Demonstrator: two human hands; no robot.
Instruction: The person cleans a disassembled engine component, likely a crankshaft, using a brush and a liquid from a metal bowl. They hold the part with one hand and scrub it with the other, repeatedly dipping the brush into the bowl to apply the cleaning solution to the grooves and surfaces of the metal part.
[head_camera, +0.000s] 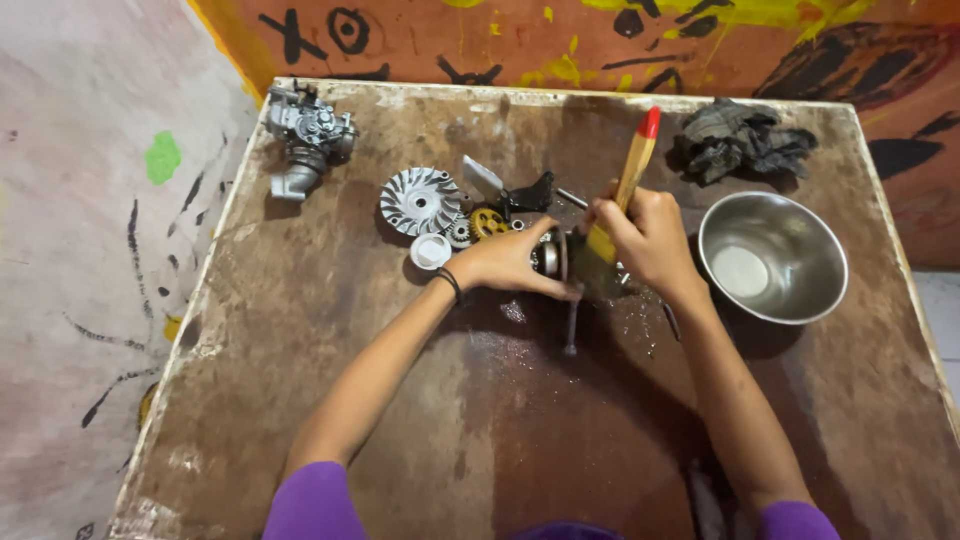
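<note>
Left hand (505, 262): we see its fingers closed around the metal part (553, 255), steadying it near the table (300, 380) centre.
Right hand (648, 235): we see it gripping the brush (630, 180); red-tipped handle slants toward the far edge, bristles down on the part.
Key relation: the part lies between both hands, its shaft (571, 325) pointing at the near edge; left hand nearer.
Far-left corner: carburettor (305, 135).
Right edge: steel bowl (772, 258); rag (745, 140) behind it.
Beyond left hand: finned disc (420, 200), gears (487, 222).
</note>
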